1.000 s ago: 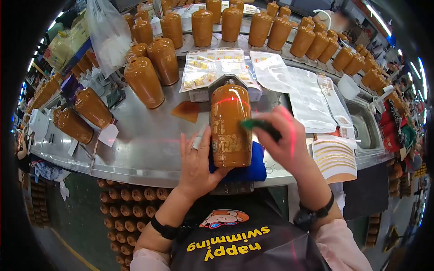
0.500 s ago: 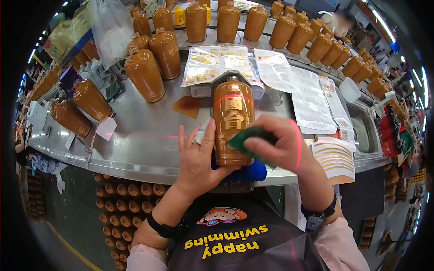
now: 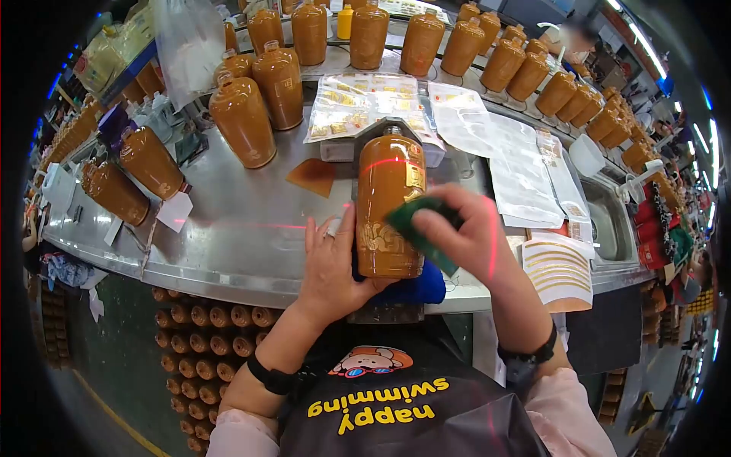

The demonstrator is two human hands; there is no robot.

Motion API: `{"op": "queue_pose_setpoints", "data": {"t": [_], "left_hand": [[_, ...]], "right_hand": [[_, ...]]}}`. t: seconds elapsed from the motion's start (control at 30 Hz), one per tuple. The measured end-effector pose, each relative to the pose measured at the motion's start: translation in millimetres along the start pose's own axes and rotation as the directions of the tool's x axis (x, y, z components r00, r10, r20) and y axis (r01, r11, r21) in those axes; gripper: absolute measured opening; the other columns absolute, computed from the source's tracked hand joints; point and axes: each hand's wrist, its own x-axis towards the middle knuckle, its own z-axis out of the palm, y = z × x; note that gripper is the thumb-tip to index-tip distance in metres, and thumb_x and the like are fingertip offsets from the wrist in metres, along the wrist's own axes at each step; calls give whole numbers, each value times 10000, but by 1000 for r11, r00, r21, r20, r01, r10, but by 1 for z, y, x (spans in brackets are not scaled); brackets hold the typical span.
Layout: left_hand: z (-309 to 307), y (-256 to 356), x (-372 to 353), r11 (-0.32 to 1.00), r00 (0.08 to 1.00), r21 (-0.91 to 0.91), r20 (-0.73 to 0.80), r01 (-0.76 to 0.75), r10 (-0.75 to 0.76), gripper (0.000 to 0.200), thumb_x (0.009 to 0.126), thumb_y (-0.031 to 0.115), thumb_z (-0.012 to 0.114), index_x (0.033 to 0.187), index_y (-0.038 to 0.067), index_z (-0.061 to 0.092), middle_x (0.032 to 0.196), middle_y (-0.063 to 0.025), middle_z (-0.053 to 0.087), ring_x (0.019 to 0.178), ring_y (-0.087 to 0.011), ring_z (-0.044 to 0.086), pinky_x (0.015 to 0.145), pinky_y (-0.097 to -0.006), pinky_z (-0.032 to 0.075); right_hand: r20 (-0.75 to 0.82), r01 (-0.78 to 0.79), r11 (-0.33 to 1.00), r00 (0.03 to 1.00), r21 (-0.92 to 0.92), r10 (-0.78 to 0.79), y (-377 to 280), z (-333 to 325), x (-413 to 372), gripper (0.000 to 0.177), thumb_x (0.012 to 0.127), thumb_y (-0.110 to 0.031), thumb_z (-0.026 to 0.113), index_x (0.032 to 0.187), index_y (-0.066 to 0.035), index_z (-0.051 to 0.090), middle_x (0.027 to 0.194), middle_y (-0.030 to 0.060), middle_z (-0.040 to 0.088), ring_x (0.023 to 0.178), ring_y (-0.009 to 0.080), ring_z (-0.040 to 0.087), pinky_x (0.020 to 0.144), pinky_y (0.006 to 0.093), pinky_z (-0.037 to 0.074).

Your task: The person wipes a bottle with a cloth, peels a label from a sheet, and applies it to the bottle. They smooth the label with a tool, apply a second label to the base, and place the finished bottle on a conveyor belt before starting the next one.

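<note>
A glossy brown bottle [image 3: 378,199] lies tilted in a dark holder [image 3: 395,123], its neck pointing away from me. Gold characters show at its right side, and a raised pattern runs across its lower part. My left hand [image 3: 329,263] grips the bottle's lower left side, thumb under the base, and a white wrap covers one finger. Bunched in my right hand [image 3: 466,232] is a dark green cloth [image 3: 426,222], which overlaps the bottle's right side. Below the bottle's base is a blue cloth [image 3: 411,290]. A red laser line crosses the bottle's shoulder.
Gold label sheets [image 3: 365,107] lie behind the holder, with clear plastic sheets [image 3: 524,171] to the right. An amber square sheet [image 3: 312,177] is left of the bottle. Brown bottles [image 3: 242,122] stand at left and along the back conveyor. A sink [image 3: 613,228] is at right.
The bottle has turned, carrying its gold characters toward the right edge. My right hand and the green cloth remain at its lower right. Bottles on the back conveyor have shifted left.
</note>
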Motion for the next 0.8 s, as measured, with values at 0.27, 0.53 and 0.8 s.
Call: {"op": "queue_pose_setpoints", "data": {"t": [0.27,0.53,0.8], "left_hand": [[-9,3,1,997,1000,75,21,-9,7,1084,731,627,726,1480,-36,307,1415,-194,485,1296,-360,453,1156,-589,118],[-15,12,6,995,998,96,-37,-38,42,1060,700,585,764,1421,-86,375,1264,-229,569,1158,-405,511,1121,-630,164],[-20,19,11,987,990,133,-89,-94,106,1043,676,597,773,1392,-77,423,1245,-215,581,1147,-377,522,1118,-634,172]], "right_hand": [[118,465,861,885,-204,-450,-22,6,-21,316,666,-23,777,958,-68,665,787,62,536,725,251,549,629,376,430],[28,438,853,893,-284,-449,-18,8,-30,370,653,-32,800,1005,-77,696,827,75,554,767,269,575,671,375,448],[-146,12,977,988,-212,-44,-22,2,-28,164,772,-35,753,910,-36,664,780,103,561,701,256,585,616,343,460]]}}
